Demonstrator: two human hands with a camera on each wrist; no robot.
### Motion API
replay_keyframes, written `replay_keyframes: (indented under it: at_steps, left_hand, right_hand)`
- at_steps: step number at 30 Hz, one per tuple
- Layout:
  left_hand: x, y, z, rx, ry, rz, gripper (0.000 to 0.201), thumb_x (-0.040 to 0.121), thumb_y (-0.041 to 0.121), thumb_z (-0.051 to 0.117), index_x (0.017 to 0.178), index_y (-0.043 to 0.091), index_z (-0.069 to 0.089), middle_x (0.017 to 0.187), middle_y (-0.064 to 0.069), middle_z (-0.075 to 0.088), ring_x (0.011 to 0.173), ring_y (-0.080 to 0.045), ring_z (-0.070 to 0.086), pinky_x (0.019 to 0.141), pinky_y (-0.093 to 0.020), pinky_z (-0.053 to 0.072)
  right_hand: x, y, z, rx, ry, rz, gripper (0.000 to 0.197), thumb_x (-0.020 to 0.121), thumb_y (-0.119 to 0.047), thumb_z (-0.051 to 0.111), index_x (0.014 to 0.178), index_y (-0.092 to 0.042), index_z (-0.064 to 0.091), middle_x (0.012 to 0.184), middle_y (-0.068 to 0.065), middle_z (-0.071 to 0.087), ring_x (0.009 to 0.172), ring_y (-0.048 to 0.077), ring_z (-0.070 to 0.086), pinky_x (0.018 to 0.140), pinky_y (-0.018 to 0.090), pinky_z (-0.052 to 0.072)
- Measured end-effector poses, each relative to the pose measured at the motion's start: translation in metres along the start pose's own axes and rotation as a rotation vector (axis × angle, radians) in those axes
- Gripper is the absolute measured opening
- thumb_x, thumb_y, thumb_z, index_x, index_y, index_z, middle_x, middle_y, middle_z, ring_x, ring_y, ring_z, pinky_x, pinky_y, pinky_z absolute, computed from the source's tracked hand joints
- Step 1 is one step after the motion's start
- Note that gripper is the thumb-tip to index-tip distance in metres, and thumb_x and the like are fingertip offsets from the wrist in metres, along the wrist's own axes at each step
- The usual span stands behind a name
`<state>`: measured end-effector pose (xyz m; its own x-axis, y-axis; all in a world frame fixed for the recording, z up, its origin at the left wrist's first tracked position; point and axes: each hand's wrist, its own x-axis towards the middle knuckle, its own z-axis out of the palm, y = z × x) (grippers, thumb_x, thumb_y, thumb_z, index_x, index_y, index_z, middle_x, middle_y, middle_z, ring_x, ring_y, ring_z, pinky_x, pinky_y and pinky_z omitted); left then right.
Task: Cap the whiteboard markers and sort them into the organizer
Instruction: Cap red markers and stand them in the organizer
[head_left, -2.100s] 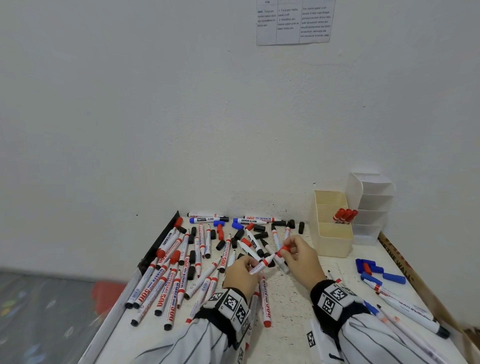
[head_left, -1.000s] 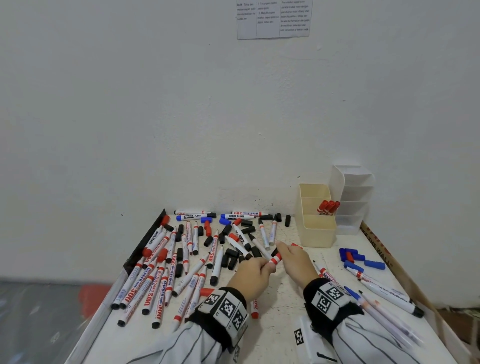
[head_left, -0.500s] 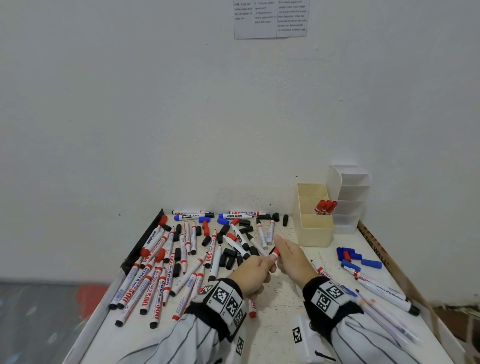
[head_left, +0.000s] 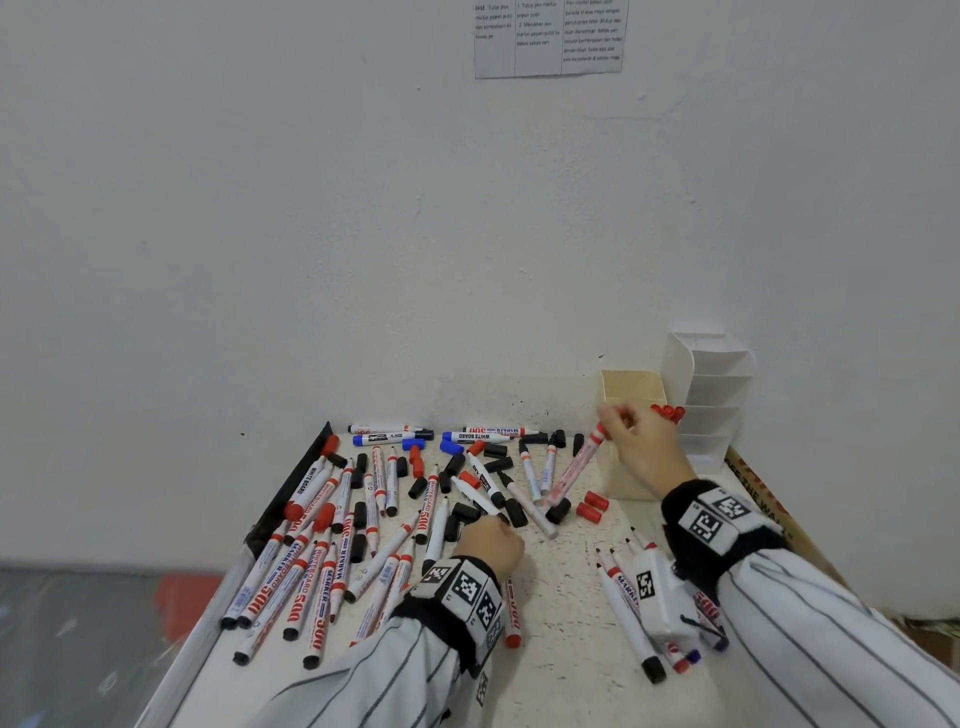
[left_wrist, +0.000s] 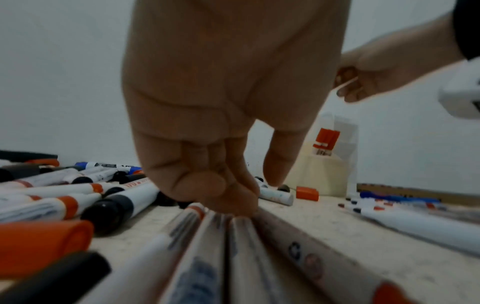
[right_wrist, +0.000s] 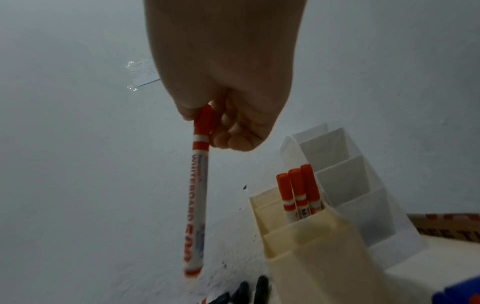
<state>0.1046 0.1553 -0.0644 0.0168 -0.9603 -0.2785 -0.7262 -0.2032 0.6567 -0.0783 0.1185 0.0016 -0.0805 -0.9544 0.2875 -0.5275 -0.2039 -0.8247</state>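
My right hand (head_left: 623, 431) (right_wrist: 215, 123) pinches a capped red whiteboard marker (head_left: 576, 467) (right_wrist: 198, 205) by its cap. The marker hangs down just left of the cream organizer (head_left: 631, 387) (right_wrist: 311, 257). Three capped red markers (head_left: 667, 413) (right_wrist: 298, 191) stand in the organizer's back section. My left hand (head_left: 493, 540) (left_wrist: 233, 195) is low on the table with fingers curled, resting on loose markers (left_wrist: 241, 246); I see nothing held in it. Several uncapped red and black markers (head_left: 322, 545) lie spread across the table's left half.
A white tiered organizer (head_left: 711, 374) stands behind the cream one against the wall. Two loose red caps (head_left: 592, 506) and black caps (head_left: 462, 512) lie mid-table. More markers (head_left: 628, 608) lie under my right forearm. A cardboard strip (head_left: 753, 483) lines the right edge.
My right hand has carried the capped red marker up and right from the table's middle to the cream organizer. My left hand has let go of it and dropped onto the loose markers.
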Motion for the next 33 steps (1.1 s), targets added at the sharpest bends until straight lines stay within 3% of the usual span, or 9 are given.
replay_keyframes:
  at_steps: [2, 5, 8, 10, 14, 17, 21, 28, 33]
  left_hand:
    - [0.003, -0.006, 0.002, 0.141, -0.047, -0.076, 0.031, 0.094, 0.019, 0.044, 0.121, 0.005, 0.054, 0.12, -0.01, 0.059, 0.103, -0.02, 0.059, 0.084, -0.025, 0.047]
    - [0.007, -0.012, 0.004, 0.251, -0.05, -0.103, 0.036, 0.093, 0.02, 0.047, 0.127, 0.008, 0.048, 0.122, -0.008, 0.058, 0.108, -0.02, 0.059, 0.087, -0.026, 0.05]
    - [0.01, -0.012, 0.004, 0.275, -0.039, -0.102, 0.035, 0.091, 0.024, 0.055, 0.123, 0.01, 0.048, 0.117, -0.005, 0.058, 0.105, -0.017, 0.06, 0.086, -0.025, 0.05]
    - [0.011, -0.012, 0.004, 0.279, -0.033, -0.103, 0.039, 0.088, 0.03, 0.06, 0.121, 0.012, 0.048, 0.116, -0.003, 0.058, 0.104, -0.016, 0.059, 0.085, -0.024, 0.049]
    - [0.016, -0.012, 0.005, 0.294, -0.041, -0.121, 0.046, 0.085, 0.037, 0.064, 0.12, 0.013, 0.048, 0.109, -0.002, 0.057, 0.104, -0.017, 0.059, 0.086, -0.025, 0.049]
    - [0.017, -0.011, 0.004, 0.321, -0.06, -0.122, 0.054, 0.082, 0.038, 0.068, 0.123, 0.012, 0.046, 0.12, -0.003, 0.056, 0.109, -0.018, 0.057, 0.089, -0.027, 0.048]
    - [0.017, -0.011, 0.003, 0.333, -0.056, -0.113, 0.046, 0.086, 0.03, 0.063, 0.126, 0.012, 0.046, 0.124, -0.005, 0.054, 0.11, -0.02, 0.057, 0.088, -0.027, 0.047]
    - [0.013, -0.007, 0.005, 0.302, -0.053, -0.107, 0.046, 0.083, 0.033, 0.067, 0.119, 0.012, 0.048, 0.105, -0.002, 0.054, 0.087, -0.014, 0.051, 0.082, -0.024, 0.047]
    - [0.005, -0.001, 0.006, 0.389, -0.046, -0.1, 0.048, 0.086, 0.027, 0.064, 0.127, 0.01, 0.044, 0.123, -0.005, 0.056, 0.109, -0.018, 0.058, 0.085, -0.024, 0.047]
  right_hand:
    - [0.015, 0.0, -0.012, -0.003, 0.138, -0.03, 0.022, 0.096, -0.029, 0.047, 0.098, -0.01, 0.057, 0.085, 0.001, 0.06, 0.071, 0.015, 0.051, 0.065, 0.026, 0.043]
    - [0.03, 0.003, -0.025, -0.05, 0.274, -0.078, 0.016, 0.096, -0.022, 0.048, 0.104, -0.011, 0.057, 0.093, 0.004, 0.06, 0.079, 0.025, 0.059, 0.075, 0.04, 0.052]
    - [0.037, 0.01, -0.032, -0.188, 0.321, -0.11, 0.025, 0.096, -0.02, 0.048, 0.113, -0.006, 0.058, 0.104, 0.009, 0.062, 0.091, 0.027, 0.06, 0.077, 0.031, 0.045]
    - [0.042, 0.016, -0.032, -0.29, 0.316, -0.113, 0.026, 0.095, -0.018, 0.048, 0.114, -0.004, 0.059, 0.105, 0.011, 0.062, 0.097, 0.027, 0.057, 0.08, 0.031, 0.043]
    - [0.049, 0.034, -0.029, -0.445, 0.272, -0.116, 0.025, 0.093, -0.014, 0.051, 0.113, -0.004, 0.062, 0.106, 0.014, 0.06, 0.104, 0.033, 0.052, 0.091, 0.048, 0.042]
    - [0.05, 0.043, -0.027, -0.535, 0.245, -0.099, 0.025, 0.091, -0.015, 0.055, 0.115, -0.011, 0.062, 0.106, 0.012, 0.063, 0.104, 0.032, 0.05, 0.091, 0.048, 0.041]
    - [0.047, 0.044, -0.024, -0.646, 0.243, -0.052, 0.016, 0.09, -0.021, 0.056, 0.104, -0.015, 0.062, 0.099, 0.007, 0.067, 0.097, 0.031, 0.049, 0.086, 0.043, 0.039]
    - [0.04, 0.047, -0.018, -0.85, 0.206, -0.011, 0.019, 0.093, -0.02, 0.05, 0.11, -0.018, 0.058, 0.109, 0.003, 0.068, 0.102, 0.03, 0.047, 0.086, 0.038, 0.032]
    - [0.029, 0.033, -0.016, -0.946, 0.134, 0.077, 0.035, 0.093, -0.018, 0.044, 0.128, -0.02, 0.05, 0.123, 0.007, 0.057, 0.114, 0.03, 0.043, 0.092, 0.038, 0.035]
